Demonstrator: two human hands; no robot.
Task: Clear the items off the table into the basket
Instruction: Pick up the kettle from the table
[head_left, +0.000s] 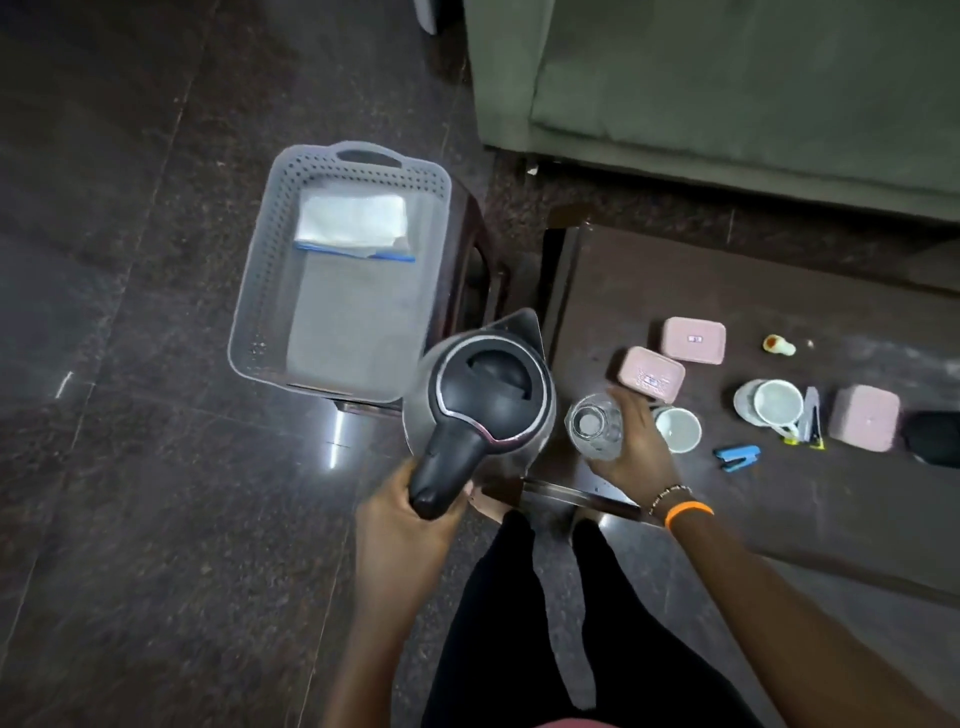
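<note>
1. While the left hand curls tight round the black plastic handle of an electric kettle, the kettle hangs in the air between the basket and the desk, its steel body rounded and its black lid ringed with a bright band.
2. Right hand grasps a clear glass bottle from the side, at the near left corner of the desk; an orange band and a beaded bracelet sit on that wrist.
3. Grey plastic basket, rectangular with perforated walls and a cut-out handle, stands on a dark stool to the left of the desk; a folded white cloth with a blue edge lies in its far end.
4. Dark brown and dull, the desk top carries three pink lidded boxes, squarish with rounded corners, one of them just beyond the right hand's fingers.
5. A white ceramic cup stands just right of the bottle; a second white cup sits on a saucer farther right.
6. Near these lie a small blue stapler, a nail clipper and a small pale yellow bottle lying on its side.
7. Underfoot the floor is polished dark stone in large slabs, with glints of light; a green upholstered sofa stands behind the desk.
</note>
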